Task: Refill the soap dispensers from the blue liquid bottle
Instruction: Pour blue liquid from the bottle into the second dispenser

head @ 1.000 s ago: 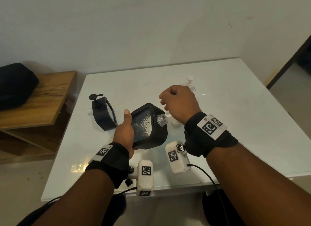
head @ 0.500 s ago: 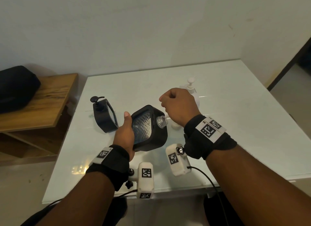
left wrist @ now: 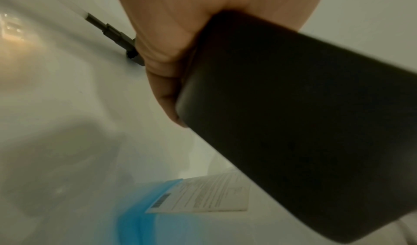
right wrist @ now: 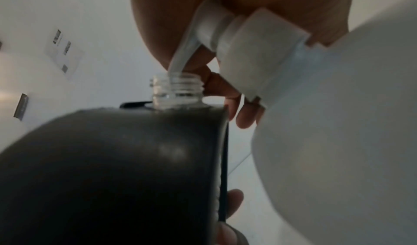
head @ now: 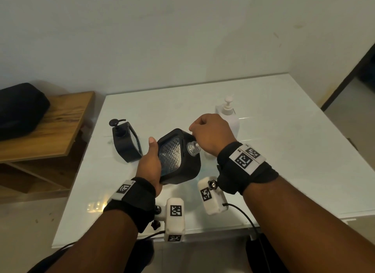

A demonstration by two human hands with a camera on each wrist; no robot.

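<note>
My left hand [head: 150,161] grips a black square soap dispenser [head: 178,161] and holds it tilted above the table. Its clear threaded neck [head: 192,147] is uncapped. My right hand [head: 211,130] is a fist just above that neck. In the right wrist view it sits curled on the white pump head [right wrist: 216,31] of the blue liquid bottle [right wrist: 338,124], and the pump's spout [right wrist: 180,59] dips into the neck [right wrist: 177,92]. The left wrist view shows the bottle's blue lower part and label [left wrist: 146,213] beside the dispenser [left wrist: 304,124]. In the head view the bottle is mostly hidden under my right hand.
A second black dispenser [head: 126,142] with its pump on stands to the left on the white table [head: 284,130]. A white pump dispenser [head: 228,114] stands behind my right hand. A loose black pump [left wrist: 112,33] lies on the table. A wooden shelf [head: 50,126] with a black bag [head: 18,110] is at far left.
My right hand has sunk a little toward the dispenser's neck. My left hand holds the dispenser tilted much as before.
</note>
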